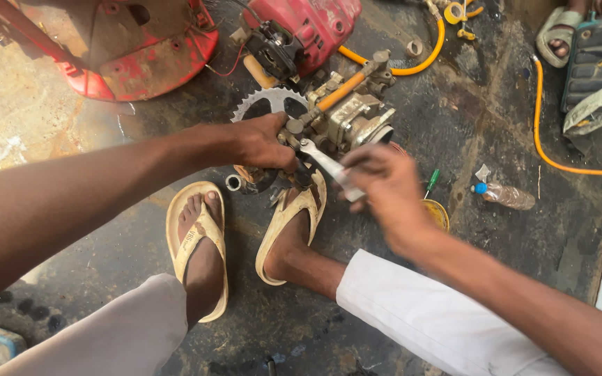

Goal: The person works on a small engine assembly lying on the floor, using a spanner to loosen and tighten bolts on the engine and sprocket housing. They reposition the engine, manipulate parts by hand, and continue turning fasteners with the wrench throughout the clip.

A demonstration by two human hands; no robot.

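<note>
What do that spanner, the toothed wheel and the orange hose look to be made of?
The spanner in the right hand looks like bright steel, shiny silver. The toothed wheel seems bare grey metal, dull and worn. The orange hose bends loosely, probably rubber or soft plastic.

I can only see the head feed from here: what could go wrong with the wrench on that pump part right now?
The right hand turns a wrench on the metal pump assembly while the left hand steadies it; a slip could drive knuckles into the toothed sprocket. The feet in open sandals sit right under the part, exposed if it drops. Small loose parts like the ring could get lost on the dark floor.
</note>
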